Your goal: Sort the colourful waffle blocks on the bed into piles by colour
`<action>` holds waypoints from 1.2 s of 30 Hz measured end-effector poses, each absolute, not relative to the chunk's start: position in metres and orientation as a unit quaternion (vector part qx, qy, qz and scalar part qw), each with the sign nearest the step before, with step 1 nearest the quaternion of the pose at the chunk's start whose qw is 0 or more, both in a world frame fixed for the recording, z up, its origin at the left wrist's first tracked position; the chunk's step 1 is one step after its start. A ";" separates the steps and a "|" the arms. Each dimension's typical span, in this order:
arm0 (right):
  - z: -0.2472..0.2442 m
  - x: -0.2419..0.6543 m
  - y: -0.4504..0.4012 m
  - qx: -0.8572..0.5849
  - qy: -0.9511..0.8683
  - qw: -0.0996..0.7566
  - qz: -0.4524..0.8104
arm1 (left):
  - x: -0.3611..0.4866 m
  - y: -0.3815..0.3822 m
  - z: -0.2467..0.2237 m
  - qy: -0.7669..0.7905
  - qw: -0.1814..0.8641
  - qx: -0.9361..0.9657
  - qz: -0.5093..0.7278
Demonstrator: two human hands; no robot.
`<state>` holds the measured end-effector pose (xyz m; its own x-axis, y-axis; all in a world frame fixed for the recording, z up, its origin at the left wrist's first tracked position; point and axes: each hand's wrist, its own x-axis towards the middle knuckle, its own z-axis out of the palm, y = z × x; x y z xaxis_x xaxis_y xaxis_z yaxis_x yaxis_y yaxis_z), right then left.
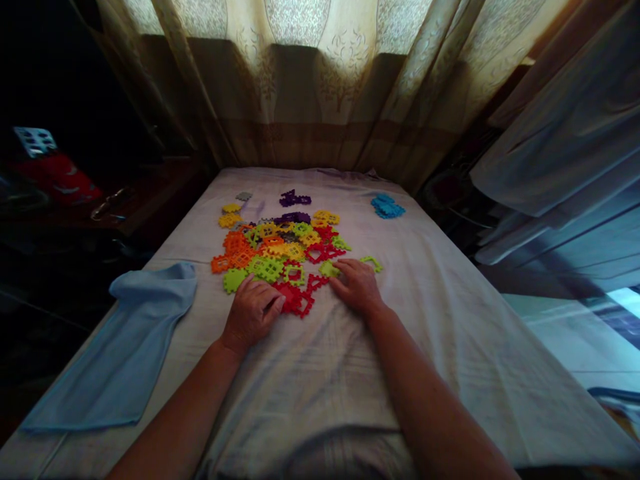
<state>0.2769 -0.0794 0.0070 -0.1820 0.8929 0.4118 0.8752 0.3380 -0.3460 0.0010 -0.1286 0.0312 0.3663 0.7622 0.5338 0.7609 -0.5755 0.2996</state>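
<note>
Left hand [253, 309] loosely curled at red pieces [289, 298]; grip cannot be told. Lime piece [329, 269] touched by half-curled right hand [356, 285]; hold unclear.

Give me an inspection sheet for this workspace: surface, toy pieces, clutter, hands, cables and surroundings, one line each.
Surface: pale, wrinkled cloth cover.
Pieces: mixed heap of multicoloured, toothed plastic pieces mid-surface; separate group of bright blue toothed pieces at far right; small dark purple toothed pieces beyond the heap.
Clutter: folded light-blue fabric cloth on the left side.
Hands: left hand at the heap's near edge, beside red pieces; right hand at a flat yellow-green plastic piece; grip unclear for both.
Cables: none certain; a thin pale line in the dark at right may be a cord.
Surroundings: patterned beige curtain behind; pale hanging fabric at right.
</note>
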 end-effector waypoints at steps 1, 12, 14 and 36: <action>0.006 0.276 -0.080 -0.573 -0.772 0.275 0.021 | 0.001 -0.128 0.031 0.465 -0.001 0.824 0.324; 0.004 0.281 -0.075 -0.585 -0.746 0.317 0.018 | -0.005 -0.125 0.029 0.486 -0.013 0.810 0.329; 0.005 0.287 -0.074 -0.605 -0.723 0.333 0.002 | -0.005 -0.125 0.028 0.486 -0.012 0.809 0.331; 0.015 0.303 -0.075 -0.705 -0.635 0.315 -0.031 | -0.027 -0.112 0.026 0.522 -0.045 0.750 0.404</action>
